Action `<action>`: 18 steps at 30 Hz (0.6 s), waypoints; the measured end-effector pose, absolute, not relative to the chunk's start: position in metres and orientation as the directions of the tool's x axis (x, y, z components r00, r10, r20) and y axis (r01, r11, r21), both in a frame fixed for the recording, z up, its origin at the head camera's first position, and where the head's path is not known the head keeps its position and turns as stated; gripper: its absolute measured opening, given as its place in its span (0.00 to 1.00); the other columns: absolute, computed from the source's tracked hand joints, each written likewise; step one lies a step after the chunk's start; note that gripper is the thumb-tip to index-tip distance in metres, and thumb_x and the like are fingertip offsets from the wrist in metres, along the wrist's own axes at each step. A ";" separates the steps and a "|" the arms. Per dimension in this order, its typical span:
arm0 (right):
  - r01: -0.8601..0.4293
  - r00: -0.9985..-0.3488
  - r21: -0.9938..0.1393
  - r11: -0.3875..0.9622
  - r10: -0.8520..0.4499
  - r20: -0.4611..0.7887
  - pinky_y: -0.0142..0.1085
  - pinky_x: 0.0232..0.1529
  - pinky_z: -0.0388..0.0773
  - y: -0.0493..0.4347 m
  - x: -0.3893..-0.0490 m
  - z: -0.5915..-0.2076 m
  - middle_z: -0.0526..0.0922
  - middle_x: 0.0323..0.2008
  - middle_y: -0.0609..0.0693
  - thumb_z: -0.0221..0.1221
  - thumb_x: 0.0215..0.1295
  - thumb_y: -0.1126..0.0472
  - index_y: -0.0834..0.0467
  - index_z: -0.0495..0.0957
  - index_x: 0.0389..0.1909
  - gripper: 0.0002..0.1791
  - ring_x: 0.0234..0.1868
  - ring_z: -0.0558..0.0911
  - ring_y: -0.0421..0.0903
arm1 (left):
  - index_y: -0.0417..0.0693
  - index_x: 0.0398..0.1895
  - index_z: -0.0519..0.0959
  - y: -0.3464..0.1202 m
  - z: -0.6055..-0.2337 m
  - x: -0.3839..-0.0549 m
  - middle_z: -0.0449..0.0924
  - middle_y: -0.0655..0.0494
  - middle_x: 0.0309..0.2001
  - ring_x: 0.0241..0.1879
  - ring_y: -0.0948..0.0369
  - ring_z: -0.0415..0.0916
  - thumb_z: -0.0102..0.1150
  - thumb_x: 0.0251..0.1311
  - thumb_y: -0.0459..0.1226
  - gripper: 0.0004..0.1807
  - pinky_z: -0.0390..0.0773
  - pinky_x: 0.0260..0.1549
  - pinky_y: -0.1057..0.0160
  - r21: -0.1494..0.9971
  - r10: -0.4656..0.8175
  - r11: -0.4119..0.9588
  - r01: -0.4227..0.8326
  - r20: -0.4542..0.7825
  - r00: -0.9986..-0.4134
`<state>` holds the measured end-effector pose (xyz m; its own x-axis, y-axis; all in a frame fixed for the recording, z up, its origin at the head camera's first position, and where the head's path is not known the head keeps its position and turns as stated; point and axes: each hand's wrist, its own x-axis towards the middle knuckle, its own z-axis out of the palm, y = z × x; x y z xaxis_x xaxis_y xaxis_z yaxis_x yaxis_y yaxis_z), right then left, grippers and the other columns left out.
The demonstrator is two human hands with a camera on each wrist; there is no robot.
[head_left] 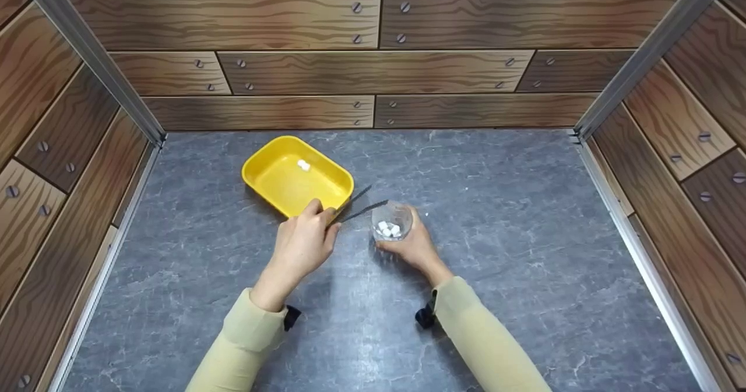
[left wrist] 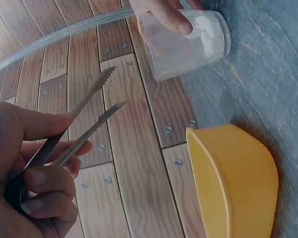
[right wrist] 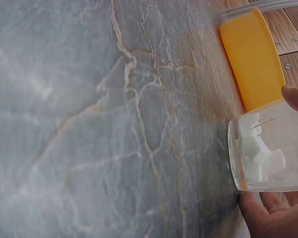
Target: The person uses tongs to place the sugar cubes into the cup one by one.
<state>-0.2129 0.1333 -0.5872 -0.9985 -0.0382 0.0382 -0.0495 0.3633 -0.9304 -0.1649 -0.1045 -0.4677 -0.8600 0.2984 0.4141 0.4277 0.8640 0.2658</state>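
My left hand (head_left: 303,242) grips a pair of metal tongs (left wrist: 84,106) with serrated tips. The tong arms stand apart with nothing between them, and in the head view their tips point toward the glass. A clear glass (head_left: 392,220) is held by my right hand (head_left: 417,243), fingers and thumb around its side. Several white cubes (right wrist: 258,151) lie at the bottom of the glass. Beyond my left hand sits a yellow tub (head_left: 262,191), partly overlapped by that hand in the head view. Two small white cubes (head_left: 303,165) lie inside the tub.
The grey marbled tabletop (head_left: 524,235) is bordered by wood-patterned panels (head_left: 373,71) at the back and both sides. Metal rails (head_left: 647,229) run along the panel edges. Tiny white crumbs (head_left: 426,214) lie right of the glass.
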 end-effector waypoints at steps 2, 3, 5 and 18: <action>-0.049 -0.999 -0.926 0.375 -0.035 0.039 0.49 0.64 0.63 0.133 -0.213 -0.588 0.75 0.59 0.58 0.80 0.33 0.64 0.58 0.65 0.66 0.53 0.61 0.73 0.56 | 0.43 0.39 0.84 -0.109 -0.468 -0.166 0.72 0.51 0.31 0.17 0.51 0.72 0.64 0.62 0.40 0.09 0.74 0.18 0.49 0.276 0.275 0.870 0.407 0.414 -0.868; -0.051 -0.999 -0.924 0.380 -0.033 0.041 0.49 0.64 0.63 0.133 -0.213 -0.588 0.75 0.59 0.59 0.80 0.33 0.64 0.59 0.65 0.66 0.54 0.61 0.73 0.56 | 0.42 0.39 0.84 -0.111 -0.468 -0.166 0.72 0.51 0.31 0.17 0.51 0.72 0.64 0.62 0.40 0.10 0.74 0.18 0.49 0.284 0.262 0.873 0.397 0.413 -0.872; -0.055 -0.998 -0.922 0.384 -0.031 0.046 0.49 0.64 0.63 0.133 -0.212 -0.588 0.75 0.59 0.60 0.80 0.33 0.64 0.61 0.64 0.66 0.54 0.61 0.73 0.57 | 0.41 0.41 0.85 -0.115 -0.469 -0.167 0.73 0.51 0.31 0.17 0.50 0.73 0.64 0.62 0.40 0.11 0.74 0.18 0.48 0.294 0.237 0.881 0.372 0.408 -0.882; -0.066 -0.998 -0.918 0.391 -0.030 0.059 0.48 0.65 0.62 0.133 -0.212 -0.588 0.73 0.60 0.62 0.80 0.33 0.64 0.63 0.63 0.66 0.55 0.62 0.72 0.57 | 0.39 0.44 0.84 -0.146 -0.476 -0.182 0.74 0.48 0.33 0.19 0.43 0.75 0.64 0.61 0.40 0.14 0.74 0.20 0.43 0.361 0.093 0.900 0.242 0.384 -0.919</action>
<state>-0.2121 0.1329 -0.5880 -0.9978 -0.0300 0.0590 -0.0661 0.3913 -0.9179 -0.1824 -0.1459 -0.4758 -0.9186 0.0932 0.3840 0.2423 0.9005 0.3611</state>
